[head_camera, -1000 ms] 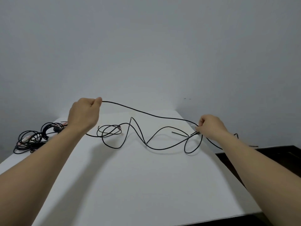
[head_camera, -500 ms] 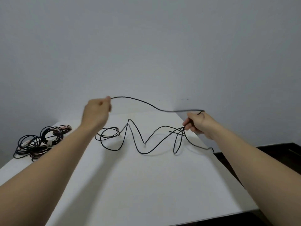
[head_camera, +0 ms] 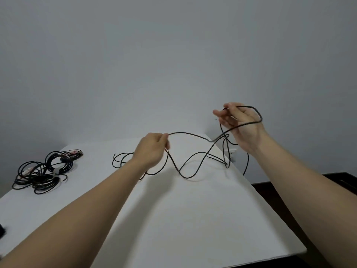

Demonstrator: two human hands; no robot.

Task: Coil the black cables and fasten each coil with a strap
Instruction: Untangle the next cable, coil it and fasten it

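Table [head_camera: 193, 219]: cable [head_camera: 189, 134], left hand [head_camera: 152, 151], right hand [head_camera: 241, 128]

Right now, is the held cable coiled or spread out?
Mostly spread: one loop of cable hangs on the right hand; the rest snakes over the table.

The left hand [head_camera: 152, 149] and right hand [head_camera: 241, 126] are bare, like the left forearm [head_camera: 87, 200] and right forearm [head_camera: 301, 186].

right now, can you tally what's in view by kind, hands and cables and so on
hands: 2 (left hand, right hand), both holding the cable
loose black cable: 1
pile of coiled cables: 1; the coils overlap, so their number is unclear
white table: 1
total: 5
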